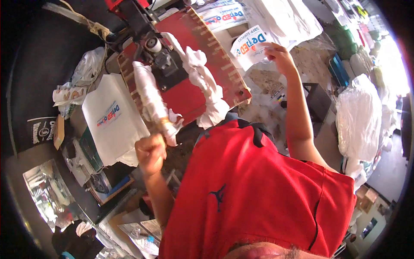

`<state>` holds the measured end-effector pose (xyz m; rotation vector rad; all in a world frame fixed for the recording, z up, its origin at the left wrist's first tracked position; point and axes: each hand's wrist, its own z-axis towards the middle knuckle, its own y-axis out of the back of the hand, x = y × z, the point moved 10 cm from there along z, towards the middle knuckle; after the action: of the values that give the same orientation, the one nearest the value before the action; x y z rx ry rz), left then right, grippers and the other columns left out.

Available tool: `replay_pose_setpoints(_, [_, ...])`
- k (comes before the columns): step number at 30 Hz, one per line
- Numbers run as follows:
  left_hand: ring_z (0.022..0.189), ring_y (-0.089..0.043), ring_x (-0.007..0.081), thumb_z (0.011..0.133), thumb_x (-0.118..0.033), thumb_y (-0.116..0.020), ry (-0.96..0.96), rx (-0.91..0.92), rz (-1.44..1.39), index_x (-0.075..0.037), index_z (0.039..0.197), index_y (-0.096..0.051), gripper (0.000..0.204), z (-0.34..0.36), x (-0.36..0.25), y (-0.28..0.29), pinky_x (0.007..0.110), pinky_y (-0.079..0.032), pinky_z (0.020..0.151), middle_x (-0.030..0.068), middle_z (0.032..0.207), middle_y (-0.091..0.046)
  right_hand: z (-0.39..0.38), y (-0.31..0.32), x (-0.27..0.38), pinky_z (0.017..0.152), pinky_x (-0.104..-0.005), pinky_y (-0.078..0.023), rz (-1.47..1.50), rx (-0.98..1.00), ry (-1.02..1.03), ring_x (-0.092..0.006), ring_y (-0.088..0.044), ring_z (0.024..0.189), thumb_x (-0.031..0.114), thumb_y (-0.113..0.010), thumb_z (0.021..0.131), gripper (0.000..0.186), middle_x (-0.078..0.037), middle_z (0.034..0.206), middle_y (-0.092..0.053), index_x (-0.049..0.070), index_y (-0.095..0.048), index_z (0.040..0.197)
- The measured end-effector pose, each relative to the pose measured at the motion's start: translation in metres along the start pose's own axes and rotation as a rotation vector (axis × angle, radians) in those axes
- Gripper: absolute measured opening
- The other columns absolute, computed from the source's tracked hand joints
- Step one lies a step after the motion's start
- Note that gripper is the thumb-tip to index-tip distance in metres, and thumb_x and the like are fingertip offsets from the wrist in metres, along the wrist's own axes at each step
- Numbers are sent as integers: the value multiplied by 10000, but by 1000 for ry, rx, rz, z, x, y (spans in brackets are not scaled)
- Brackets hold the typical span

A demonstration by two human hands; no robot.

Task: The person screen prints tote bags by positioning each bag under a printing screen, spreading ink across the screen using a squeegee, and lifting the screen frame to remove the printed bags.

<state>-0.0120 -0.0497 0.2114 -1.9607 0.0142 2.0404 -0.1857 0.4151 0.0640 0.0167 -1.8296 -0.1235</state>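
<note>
In front of me stands a press-like machine with a flat red top and two handles bound in white cloth. My left hand is a closed fist by the lower end of the left wrapped handle. What it grips, if anything, is hidden. The right wrapped handle has no hand on it. My right hand, out beyond the machine's right edge, pinches a curled white sheet with coloured lettering. Left of the machine lies a white bag with a small coloured print, its near corner beside my left fist.
More printed white sheets and a pile of white material lie past the machine at the far right. A dark open box and a clear-wrapped white bundle stand to my right. Cables hang at the far left.
</note>
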Motion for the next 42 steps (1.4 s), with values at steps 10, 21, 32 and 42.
replay_pose_setpoints(10, [837, -613, 223, 992, -280, -545, 671, 596, 662, -23, 1072, -595, 273, -104, 155, -6, 362, -478, 756, 67, 971, -662, -127, 51, 61, 891, -283, -476, -385, -80, 352, -179, -602, 1031, -89, -614, 782, 234, -63, 1153, -650, 22, -760, 928])
replay_pose_setpoints(21, [1422, -306, 290, 940, -533, -562, 576, 978, 44, -9, 1539, -75, 934, -26, 139, -184, 410, -229, 1162, 209, 1565, -238, -177, 39, 22, 607, -369, -552, 706, 197, 397, -257, -643, 777, 96, -697, 787, 268, -139, 882, -646, 82, -511, 594])
replay_pose_setpoints(32, [1389, -350, 322, 733, -553, -797, 734, 788, -570, -21, 1532, -96, 1189, 16, 217, -231, 519, -301, 1119, 215, 1512, -322, -207, -90, -7, 740, -357, -560, 1179, 442, 57, -233, -656, 795, 120, -700, 794, 153, -89, 812, -639, 71, -588, 702])
replay_pose_setpoints(42, [1083, -629, 231, 868, -49, -656, 597, 293, -583, 3, 1214, -580, 358, 30, 172, -166, 409, -538, 926, 130, 1158, -651, -169, -16, -93, 629, -299, -543, 789, 293, -41, -188, -649, 734, -45, -556, 789, 100, -81, 856, -645, 42, -607, 781])
